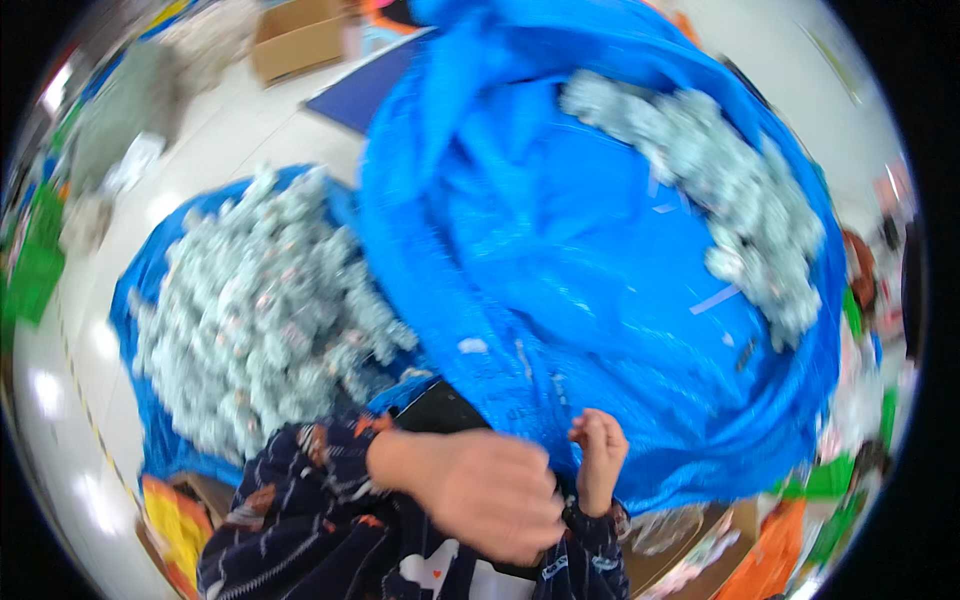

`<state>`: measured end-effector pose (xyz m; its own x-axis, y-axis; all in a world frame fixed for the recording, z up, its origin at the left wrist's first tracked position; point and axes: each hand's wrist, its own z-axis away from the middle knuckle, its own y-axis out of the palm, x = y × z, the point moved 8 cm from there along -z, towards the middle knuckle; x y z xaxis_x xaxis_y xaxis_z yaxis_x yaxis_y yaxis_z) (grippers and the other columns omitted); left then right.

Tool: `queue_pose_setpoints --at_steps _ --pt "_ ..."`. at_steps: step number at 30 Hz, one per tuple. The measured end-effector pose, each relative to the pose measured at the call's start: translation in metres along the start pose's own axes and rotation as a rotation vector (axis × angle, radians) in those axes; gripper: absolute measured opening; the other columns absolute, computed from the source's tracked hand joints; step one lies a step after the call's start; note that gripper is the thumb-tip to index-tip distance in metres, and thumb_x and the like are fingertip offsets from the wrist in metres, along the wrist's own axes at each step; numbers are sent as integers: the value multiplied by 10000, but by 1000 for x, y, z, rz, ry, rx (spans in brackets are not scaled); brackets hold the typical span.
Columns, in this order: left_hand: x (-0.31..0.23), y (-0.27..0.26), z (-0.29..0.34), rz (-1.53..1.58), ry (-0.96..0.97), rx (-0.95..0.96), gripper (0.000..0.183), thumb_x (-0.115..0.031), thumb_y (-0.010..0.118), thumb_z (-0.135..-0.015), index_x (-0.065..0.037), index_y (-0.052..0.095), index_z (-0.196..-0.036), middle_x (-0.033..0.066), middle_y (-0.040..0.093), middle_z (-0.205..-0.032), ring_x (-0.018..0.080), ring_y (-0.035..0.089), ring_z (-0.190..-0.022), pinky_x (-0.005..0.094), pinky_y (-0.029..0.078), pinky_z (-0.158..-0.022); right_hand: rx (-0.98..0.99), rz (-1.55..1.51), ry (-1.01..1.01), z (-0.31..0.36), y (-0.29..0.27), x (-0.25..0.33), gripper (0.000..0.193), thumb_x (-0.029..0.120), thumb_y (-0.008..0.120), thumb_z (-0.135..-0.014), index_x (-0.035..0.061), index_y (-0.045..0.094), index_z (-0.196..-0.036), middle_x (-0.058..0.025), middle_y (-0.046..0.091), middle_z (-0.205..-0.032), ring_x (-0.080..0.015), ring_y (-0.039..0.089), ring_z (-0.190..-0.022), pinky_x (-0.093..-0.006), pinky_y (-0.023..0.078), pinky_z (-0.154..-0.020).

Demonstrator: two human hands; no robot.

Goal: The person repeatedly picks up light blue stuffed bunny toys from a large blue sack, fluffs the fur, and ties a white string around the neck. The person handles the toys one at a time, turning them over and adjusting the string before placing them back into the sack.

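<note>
My left hand [480, 490] is low in the middle, back upward and smeared by motion. Its fingers bend down out of sight, so what they hold is hidden. Just right of it, my right hand [601, 456] is raised with fingers curled toward the thumb in a pinch; anything between them is too small to make out. Beyond both hands spreads a large blue plastic sheet [590, 230]. Along its far right side lies a row of pale blue-green fluffy plush pieces [710, 170]. A bigger heap of similar plush pieces [260, 310] rests on blue sheeting at the left.
A dark flat object [440, 408] lies just beyond my left wrist. An open cardboard box [297, 40] and a dark blue panel [370, 88] are at the far left. White scraps [714, 300] lie on the sheet. Near right are a carton [690, 555] and orange bags [770, 555].
</note>
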<state>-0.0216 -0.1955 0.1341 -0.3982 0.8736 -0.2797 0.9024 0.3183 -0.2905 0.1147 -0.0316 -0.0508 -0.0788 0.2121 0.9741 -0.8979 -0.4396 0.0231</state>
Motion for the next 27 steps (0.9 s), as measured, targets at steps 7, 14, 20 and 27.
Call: queue_pose_setpoints --at_steps 7,14,20,27 --pt "-4 17 -25 69 571 698 273 -184 418 -869 -22 586 -1013 118 601 -884 212 574 -750 305 485 -658 305 -35 -62 -11 38 -12 211 153 492 -875 -17 577 -968 -75 610 -818 -118 571 -708 -241 468 -637" --pt "76 49 -60 25 327 662 261 -189 427 -863 -27 589 -989 114 598 -862 217 574 -747 311 484 -664 236 -39 -120 -5 21 -21 221 171 491 -864 -24 581 -920 -72 603 -782 -114 558 -671 -240 457 -606" --pt "158 39 -79 -158 -36 571 251 -192 435 -858 -31 593 -970 110 596 -844 220 574 -744 317 483 -670 251 -31 -114 -9 22 -30 236 191 506 -862 -16 588 -940 -70 613 -781 -104 565 -676 -234 453 -600" --pt "261 29 -127 -379 -240 482 241 -197 444 -852 -36 596 -946 106 594 -823 225 575 -740 323 483 -676 248 -80 -91 -12 20 -36 234 188 505 -863 -13 587 -953 -56 605 -770 -98 548 -661 -239 449 -597"
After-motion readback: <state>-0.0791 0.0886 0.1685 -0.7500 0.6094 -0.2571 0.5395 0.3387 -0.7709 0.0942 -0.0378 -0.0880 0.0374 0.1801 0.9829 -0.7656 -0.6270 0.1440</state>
